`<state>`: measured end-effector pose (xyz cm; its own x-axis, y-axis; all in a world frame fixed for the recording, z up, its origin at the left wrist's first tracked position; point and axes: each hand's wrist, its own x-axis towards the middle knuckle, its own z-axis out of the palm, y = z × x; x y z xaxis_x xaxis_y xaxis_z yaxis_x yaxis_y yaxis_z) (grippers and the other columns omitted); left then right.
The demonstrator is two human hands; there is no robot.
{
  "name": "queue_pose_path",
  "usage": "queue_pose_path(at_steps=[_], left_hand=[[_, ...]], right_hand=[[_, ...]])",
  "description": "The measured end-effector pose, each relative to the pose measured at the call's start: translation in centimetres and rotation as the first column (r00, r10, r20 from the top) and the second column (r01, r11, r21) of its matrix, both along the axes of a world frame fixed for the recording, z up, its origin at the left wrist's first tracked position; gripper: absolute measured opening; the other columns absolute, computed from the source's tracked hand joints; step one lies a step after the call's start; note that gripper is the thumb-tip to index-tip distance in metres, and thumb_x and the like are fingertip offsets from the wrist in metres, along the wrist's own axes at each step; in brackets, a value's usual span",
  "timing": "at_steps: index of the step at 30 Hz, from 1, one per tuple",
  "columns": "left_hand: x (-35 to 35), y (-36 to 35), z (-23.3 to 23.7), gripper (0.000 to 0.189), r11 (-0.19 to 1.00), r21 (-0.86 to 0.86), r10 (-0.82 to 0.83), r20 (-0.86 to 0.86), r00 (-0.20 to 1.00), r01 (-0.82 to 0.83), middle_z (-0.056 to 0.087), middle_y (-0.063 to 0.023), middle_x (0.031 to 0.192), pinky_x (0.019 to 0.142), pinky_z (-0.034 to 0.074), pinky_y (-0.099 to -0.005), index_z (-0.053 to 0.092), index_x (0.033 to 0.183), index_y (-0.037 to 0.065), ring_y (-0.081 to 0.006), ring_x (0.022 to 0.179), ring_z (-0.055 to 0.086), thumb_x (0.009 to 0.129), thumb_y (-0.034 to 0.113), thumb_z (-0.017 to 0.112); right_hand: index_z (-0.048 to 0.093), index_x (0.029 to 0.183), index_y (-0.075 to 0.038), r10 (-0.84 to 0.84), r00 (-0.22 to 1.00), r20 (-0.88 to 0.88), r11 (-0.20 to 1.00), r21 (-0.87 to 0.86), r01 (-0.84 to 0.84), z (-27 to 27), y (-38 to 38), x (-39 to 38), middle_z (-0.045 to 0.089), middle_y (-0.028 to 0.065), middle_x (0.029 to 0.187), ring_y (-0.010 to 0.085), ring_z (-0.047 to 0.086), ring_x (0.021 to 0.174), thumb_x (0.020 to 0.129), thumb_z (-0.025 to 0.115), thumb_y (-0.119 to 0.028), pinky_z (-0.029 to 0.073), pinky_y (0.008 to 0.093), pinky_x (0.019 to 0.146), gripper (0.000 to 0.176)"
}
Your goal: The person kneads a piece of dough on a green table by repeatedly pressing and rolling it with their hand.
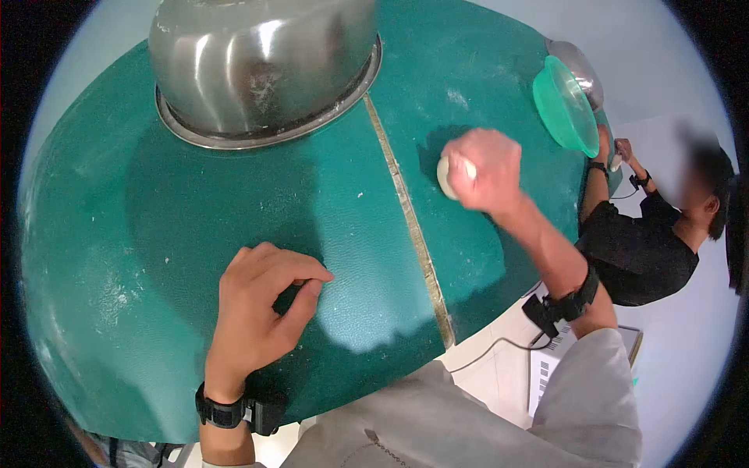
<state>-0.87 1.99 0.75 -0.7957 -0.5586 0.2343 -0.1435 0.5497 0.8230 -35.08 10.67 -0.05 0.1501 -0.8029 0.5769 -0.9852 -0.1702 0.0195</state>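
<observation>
Over the right part of the green table (351, 195), my right hand (488, 170) is closed on a round white lump, perhaps dough (448, 178), whose left side shows beyond my fingers. My left hand (269, 304) hovers over or rests on the table left of the seam strip (406, 218). Its fingers are curled, with a gap between thumb and index finger and nothing visible in them. Both wrists wear black straps.
A large steel bowl (265, 70) stands at the back left. At the right edge are a green plastic bowl (563, 109) and a metal bowl (581, 70). Another person (644, 242) in black sits at the right, hands near the table edge. A cable hangs below.
</observation>
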Motion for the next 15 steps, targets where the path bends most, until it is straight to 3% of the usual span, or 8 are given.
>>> queue_pose_path(at_steps=[4, 6, 11, 13, 14, 15], left_hand=[[0.1, 0.2, 0.2, 0.015, 1.0, -0.016, -0.013, 0.028, 1.0, 0.013, 0.072, -0.0034, 0.087, 0.073, 0.043, -0.0356, 0.073, 0.092, 0.011, -0.0234, 0.077, 0.062, 0.082, 0.002, 0.068], [0.1, 0.3, 0.2, 0.014, 0.999, -0.035, -0.009, 0.024, 1.0, 0.009, 0.072, -0.0037, 0.087, 0.073, 0.044, -0.0353, 0.073, 0.093, 0.011, -0.0234, 0.077, 0.062, 0.083, 0.003, 0.068], [0.9, 0.5, -0.2, 0.011, 1.0, 0.001, 0.021, 0.016, 1.0, -0.021, 0.07, -0.0045, 0.086, 0.077, 0.045, -0.0347, 0.074, 0.095, 0.01, -0.0226, 0.078, 0.061, 0.087, 0.005, 0.067], [1.4, 0.3, -0.3, 0.009, 0.998, 0.068, -0.025, 0.066, 0.998, 0.02, 0.07, -0.0059, 0.096, 0.082, 0.047, -0.0313, 0.071, 0.098, 0.004, -0.0189, 0.088, 0.062, 0.095, 0.007, 0.064], [1.5, 0.4, -0.3, 0.009, 0.998, 0.064, -0.016, 0.059, 0.998, 0.012, 0.07, -0.0059, 0.096, 0.082, 0.047, -0.0313, 0.071, 0.098, 0.004, -0.0189, 0.088, 0.062, 0.095, 0.007, 0.064], [1.5, 0.4, -0.3, 0.009, 0.993, 0.117, -0.014, 0.043, 0.999, 0.009, 0.07, -0.0058, 0.096, 0.081, 0.047, -0.0307, 0.071, 0.099, 0.004, -0.0177, 0.088, 0.062, 0.095, 0.007, 0.063]], right_hand=[[0.068, 0.069, -0.016, -0.134, 0.989, 0.055, 0.991, 0.038, 0.132, -0.2, -2.1, -0.3, 0.067, 0.0064, 0.07, 0.0305, 0.064, 0.058, 0.087, 0.066, -0.035, 0.051, 0.0417, 0.052, 0.026], [0.071, 0.078, -0.011, -0.184, 0.983, 0.008, 0.978, 0.101, 0.183, 0.0, -1.8, -0.1, 0.07, 0.0071, 0.078, 0.0288, 0.069, 0.071, 0.089, 0.067, -0.029, 0.053, 0.0406, 0.061, 0.022], [0.074, 0.091, -0.011, -0.154, 0.986, 0.064, 0.987, 0.06, 0.15, 0.3, 0.1, 1.0, 0.073, 0.0078, 0.09, 0.0291, 0.07, 0.086, 0.098, 0.058, -0.033, 0.055, 0.0405, 0.069, 0.027], [0.074, 0.097, -0.012, -0.125, 0.992, 0.037, 0.969, -0.212, 0.13, 0.3, 0.5, 1.0, 0.074, 0.0073, 0.096, 0.03, 0.069, 0.091, 0.102, 0.052, -0.035, 0.055, 0.0412, 0.072, 0.032], [0.074, 0.097, -0.012, -0.116, 0.993, 0.03, 0.969, -0.216, 0.12, 0.7, 1.2, 0.6, 0.074, 0.0073, 0.096, 0.03, 0.069, 0.091, 0.102, 0.052, -0.035, 0.055, 0.0412, 0.072, 0.032], [0.074, 0.094, -0.012, -0.199, 0.954, 0.222, 0.979, 0.077, 0.186, 1.9, 2.5, 0.6, 0.074, 0.0087, 0.095, 0.0323, 0.07, 0.089, 0.102, 0.05, -0.039, 0.055, 0.0443, 0.074, 0.038]])
